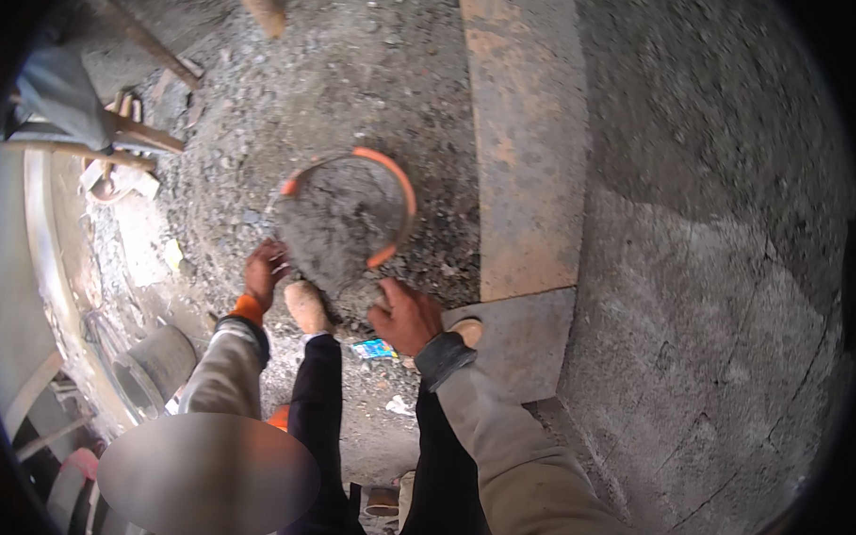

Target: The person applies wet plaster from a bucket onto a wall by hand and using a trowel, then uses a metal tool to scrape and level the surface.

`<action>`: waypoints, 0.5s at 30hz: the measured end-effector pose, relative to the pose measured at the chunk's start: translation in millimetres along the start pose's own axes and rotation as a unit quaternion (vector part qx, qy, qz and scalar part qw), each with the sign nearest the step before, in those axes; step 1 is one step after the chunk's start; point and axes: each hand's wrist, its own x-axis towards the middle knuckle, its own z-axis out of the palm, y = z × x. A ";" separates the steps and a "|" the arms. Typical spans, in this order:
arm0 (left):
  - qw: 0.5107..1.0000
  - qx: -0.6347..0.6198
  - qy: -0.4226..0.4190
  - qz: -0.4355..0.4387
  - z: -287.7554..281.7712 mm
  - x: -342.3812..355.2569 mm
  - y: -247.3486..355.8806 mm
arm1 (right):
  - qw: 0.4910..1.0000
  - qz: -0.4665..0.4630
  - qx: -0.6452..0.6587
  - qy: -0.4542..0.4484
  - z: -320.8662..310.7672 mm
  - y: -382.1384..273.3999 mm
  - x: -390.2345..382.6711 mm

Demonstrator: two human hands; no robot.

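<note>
Both hands down at the round, orange-rimmed pan (pixel 409 196), loaded with wet-looking grey mortar (pixel 340 208), on rough, gritty ground (pixel 264 101), left of the edge of a long, rust-stained flat board (pixel 526 148). Left hand (pixel 265 271) near-left, fingers half curled; right hand (pixel 409 316) near-right, fingers bent; can't tell if either grips. Looks like pan-handling; shifting it calls for two firm holds. Lower left, a grey cylindrical bucket (pixel 166 357), contents unclear.

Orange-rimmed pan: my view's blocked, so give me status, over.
Left hand beside pan; right hand curled, grip unclear. Pan holds grey mix. Foot between hands, near pan.
</note>
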 end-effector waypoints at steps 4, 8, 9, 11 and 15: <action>0.999 -0.034 0.017 -0.016 -2.5 -3.8 -14.4 | 0.955 0.001 0.284 -0.091 -38.2 40.5 -37.9; 0.998 -0.035 0.042 0.002 19.7 8.5 -22.3 | 0.825 0.280 0.476 -0.117 -145.6 176.6 -57.8; 0.999 -0.030 0.014 0.011 13.2 20.9 -25.1 | 0.811 0.297 0.504 0.004 -182.4 231.2 -71.4; 1.000 -0.027 0.001 -0.011 31.5 18.1 -21.2 | 0.824 0.402 0.188 0.352 -247.0 280.6 -105.3; 0.999 -0.034 -0.013 -0.015 22.2 14.5 -27.7 | 0.919 0.197 0.094 0.328 -294.6 185.6 -207.5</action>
